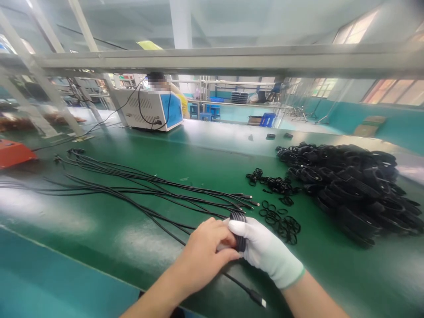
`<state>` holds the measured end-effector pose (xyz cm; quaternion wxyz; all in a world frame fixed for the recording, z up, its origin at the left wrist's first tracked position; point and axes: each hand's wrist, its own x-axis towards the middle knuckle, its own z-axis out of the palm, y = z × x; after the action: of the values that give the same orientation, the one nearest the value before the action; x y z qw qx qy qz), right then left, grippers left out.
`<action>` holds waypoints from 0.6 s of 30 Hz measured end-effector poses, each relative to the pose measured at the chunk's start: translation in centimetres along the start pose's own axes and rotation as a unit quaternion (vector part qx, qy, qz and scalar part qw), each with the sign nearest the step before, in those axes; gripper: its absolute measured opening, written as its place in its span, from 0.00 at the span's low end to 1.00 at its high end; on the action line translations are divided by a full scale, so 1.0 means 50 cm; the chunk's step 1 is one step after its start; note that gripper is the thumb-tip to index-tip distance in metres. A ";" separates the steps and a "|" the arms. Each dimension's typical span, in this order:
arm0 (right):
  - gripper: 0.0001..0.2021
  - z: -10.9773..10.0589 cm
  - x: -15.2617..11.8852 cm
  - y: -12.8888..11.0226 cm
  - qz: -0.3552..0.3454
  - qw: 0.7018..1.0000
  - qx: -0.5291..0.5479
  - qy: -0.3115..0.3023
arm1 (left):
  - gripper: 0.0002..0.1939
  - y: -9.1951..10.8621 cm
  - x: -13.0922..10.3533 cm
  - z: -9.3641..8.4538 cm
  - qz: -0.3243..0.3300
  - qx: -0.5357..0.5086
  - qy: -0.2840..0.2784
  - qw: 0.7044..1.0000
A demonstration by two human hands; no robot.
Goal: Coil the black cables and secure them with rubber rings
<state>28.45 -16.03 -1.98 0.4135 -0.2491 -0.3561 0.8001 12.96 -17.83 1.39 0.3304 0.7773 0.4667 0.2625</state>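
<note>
A coiled black cable is held between both hands above the front of the green table. My right hand, in a white glove, wraps around the coil with its thumb pressed across the front. My bare left hand grips the coil from the other side, fingers curled at its inner edge. From beneath the hands a cable end with a metal plug sticks out towards me. Several straight black cables stretch leftwards across the table, their plugs lying just beyond my hands.
Small black rubber rings lie loose right of my hands. Farther right is a large heap of coiled black cables. A white and blue machine stands at the back, an orange box at far left. Behind the machine is a person.
</note>
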 end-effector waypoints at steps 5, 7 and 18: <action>0.12 0.005 -0.010 0.002 0.076 0.997 0.017 -0.026 | 0.10 -0.012 0.027 -0.020 -0.018 0.000 0.086 0.996; 0.13 0.007 -0.010 0.009 0.070 0.997 -0.018 -0.014 | 0.13 -0.015 0.036 -0.013 0.010 0.007 0.088 0.996; 0.14 0.006 -0.004 0.014 0.077 0.995 -0.063 -0.019 | 0.11 -0.028 0.039 0.026 -0.035 0.045 0.132 0.990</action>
<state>28.01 -16.59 -2.35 0.3276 -0.2857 -0.3936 0.8100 13.95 -15.93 -0.31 0.2400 0.7329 0.5445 0.3299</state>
